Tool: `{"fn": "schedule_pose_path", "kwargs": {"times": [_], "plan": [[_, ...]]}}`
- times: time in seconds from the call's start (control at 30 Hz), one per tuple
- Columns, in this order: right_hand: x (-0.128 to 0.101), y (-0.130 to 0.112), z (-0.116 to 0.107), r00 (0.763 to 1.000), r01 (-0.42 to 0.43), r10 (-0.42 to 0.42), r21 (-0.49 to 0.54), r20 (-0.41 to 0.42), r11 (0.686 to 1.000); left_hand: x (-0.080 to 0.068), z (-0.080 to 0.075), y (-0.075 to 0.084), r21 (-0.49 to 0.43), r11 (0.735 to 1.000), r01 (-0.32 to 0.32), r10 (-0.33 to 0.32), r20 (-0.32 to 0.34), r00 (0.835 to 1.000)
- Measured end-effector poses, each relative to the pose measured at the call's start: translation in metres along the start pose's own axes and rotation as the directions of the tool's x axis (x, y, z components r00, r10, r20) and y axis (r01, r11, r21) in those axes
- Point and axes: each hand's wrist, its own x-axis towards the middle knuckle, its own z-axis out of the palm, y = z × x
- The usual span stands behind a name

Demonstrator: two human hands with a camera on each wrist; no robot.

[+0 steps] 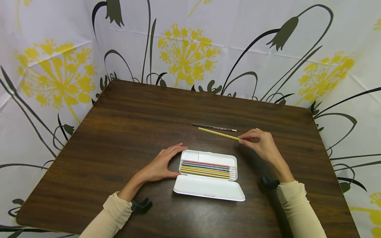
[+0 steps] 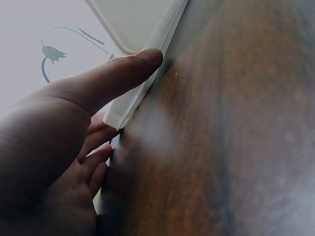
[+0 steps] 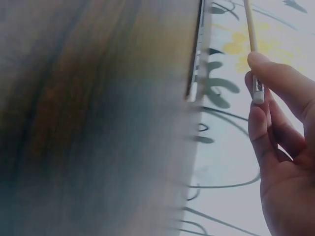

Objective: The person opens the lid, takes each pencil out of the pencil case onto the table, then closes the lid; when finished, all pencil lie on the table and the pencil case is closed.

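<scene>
A white pencil case [image 1: 208, 190] lies with its lid folded down toward me, several pencils [image 1: 205, 170] side by side inside. My left hand [image 1: 159, 165] holds the case's left end, thumb at the hinge side and fingers at the far corner; the left wrist view shows that thumb [image 2: 133, 69] against the case edge [image 2: 147, 78]. Between thumb and fingertips my right hand [image 1: 262, 143] pinches a yellow pencil [image 1: 218, 133] near its eraser end, its tip pointing left. Up close in the right wrist view, the white eraser [image 3: 258, 97] sticks out past the fingers.
Just beyond the yellow pencil, a black pencil [image 1: 214, 127] lies on the dark wooden table [image 1: 143, 115]. A flower-patterned curtain [image 1: 190, 49] hangs along the table's back and sides. The case has a small divided compartment [image 1: 190, 154] at its far left.
</scene>
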Motion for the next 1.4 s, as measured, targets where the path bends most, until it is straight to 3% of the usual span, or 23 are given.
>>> {"fn": "schedule_pose_path", "kwargs": {"times": [0.27, 0.6, 1.03, 1.4], "plan": [[0.017, 0.023, 0.008, 0.995, -0.091, 0.089, 0.066, 0.035, 0.994, 0.000, 0.000, 0.000, 0.001, 1.000, 0.003, -0.003, 0.000, 1.000], [0.028, 0.035, 0.019, 0.996, -0.072, 0.066, 0.104, 0.059, 0.992, 0.000, 0.000, -0.001, 0.007, 1.000, -0.004, 0.004, -0.001, 1.000], [0.033, 0.039, 0.026, 0.995, -0.018, 0.012, 0.056, 0.098, 0.998, -0.001, 0.000, 0.000, 0.004, 1.000, 0.000, 0.000, -0.002, 1.000], [0.032, 0.036, 0.028, 0.991, -0.042, 0.042, -0.007, 0.124, 0.999, -0.001, 0.001, -0.002, 0.004, 1.000, -0.012, 0.012, -0.009, 1.000]]}}
